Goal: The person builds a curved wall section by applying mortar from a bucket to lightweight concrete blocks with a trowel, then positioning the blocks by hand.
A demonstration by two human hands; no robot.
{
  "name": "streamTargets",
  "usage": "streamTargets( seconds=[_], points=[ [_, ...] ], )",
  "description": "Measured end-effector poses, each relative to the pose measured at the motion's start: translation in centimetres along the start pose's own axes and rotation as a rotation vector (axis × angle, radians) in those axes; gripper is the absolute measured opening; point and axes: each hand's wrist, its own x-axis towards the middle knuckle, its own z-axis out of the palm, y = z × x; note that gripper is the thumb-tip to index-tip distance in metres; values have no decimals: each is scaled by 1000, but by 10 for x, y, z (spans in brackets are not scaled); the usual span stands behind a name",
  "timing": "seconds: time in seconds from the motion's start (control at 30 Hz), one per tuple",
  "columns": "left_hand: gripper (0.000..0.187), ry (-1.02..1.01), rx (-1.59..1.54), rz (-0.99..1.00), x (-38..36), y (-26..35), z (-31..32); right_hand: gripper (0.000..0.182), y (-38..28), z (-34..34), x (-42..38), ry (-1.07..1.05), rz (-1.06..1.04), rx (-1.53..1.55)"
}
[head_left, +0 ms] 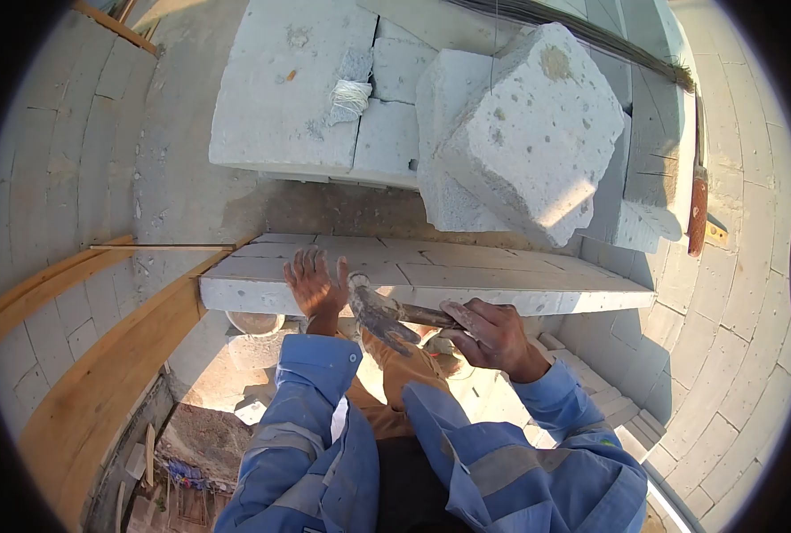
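My left hand [316, 286] lies with its fingers spread against the low wall of pale blocks [520, 300], near its left end. In my right hand [493, 338] is the handle of a dusty hammer [382, 315], fingers wrapped round it. The hammer's curved grey head is just right of my left hand and overlaps the wall's near edge in this view. Across the wall's face, joints between the blocks show as thin dark lines.
Beyond the wall stand large white blocks [293, 80], with a tilted block [538, 133] on top and a bundle of white string [351, 96]. A wood-handled tool [698, 209] rests at the right. Wooden boards [120, 382] run along the left; a bucket [255, 323] is below.
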Motion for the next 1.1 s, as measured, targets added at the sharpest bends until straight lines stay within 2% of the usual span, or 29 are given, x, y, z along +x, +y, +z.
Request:
streamTargets(
  seconds=[0.03,0.1,0.13,0.23,0.3,0.37,0.43,0.5,0.57,0.63,0.7,0.73,0.8,0.87,0.9,0.93,0.97,1.1],
  points=[
    [45,18,-5,13,-1,1,-2,46,-12,-16,6,18,-5,-13],
    [44,21,3,10,-1,0,-2,49,-29,-44,22,388,-249,-96],
    [46,13,-14,4,-8,-16,32,50,-38,-62,27,450,-217,-179],
    [49,-34,15,-13,2,3,-1,47,-34,-105,48,662,-102,-470],
    [53,-36,-3,-1,1,0,2,40,-33,-123,70,660,61,-682],
    [55,-100,11,-40,2,4,-3,34,-19,-124,80,578,136,-791],
    [57,-161,-33,-44,4,6,-17,34,-19,-116,82,617,284,-715],
    [59,-186,-30,-51,3,5,-12,34,-13,-107,69,724,94,-744],
    [59,-184,-20,-55,4,4,-14,35,-20,-77,46,919,45,-827],
    [59,-192,-35,-15,2,4,-13,33,-36,-29,28,963,-142,-660],
    [57,-127,-77,32,1,1,-11,34,-50,38,1,747,15,-549],
    [57,-137,-79,50,0,-1,-10,32,-60,79,-7,647,149,-334],
    [52,-37,-101,82,-2,-2,-7,32,-70,152,-35,445,341,11],
    [49,-27,-139,103,-4,-3,-5,34,-68,217,-78,162,568,137],
    [45,5,-167,93,-2,-3,-3,35,-67,246,-103,100,668,220],
    [39,54,-157,95,-2,-4,2,35,-65,272,-127,52,818,335],
    [39,45,-155,124,-2,-4,4,35,-67,288,-146,16,853,305],
    [33,132,-236,119,-4,-8,4,37,-62,327,-193,130,1080,427]
  ],
)
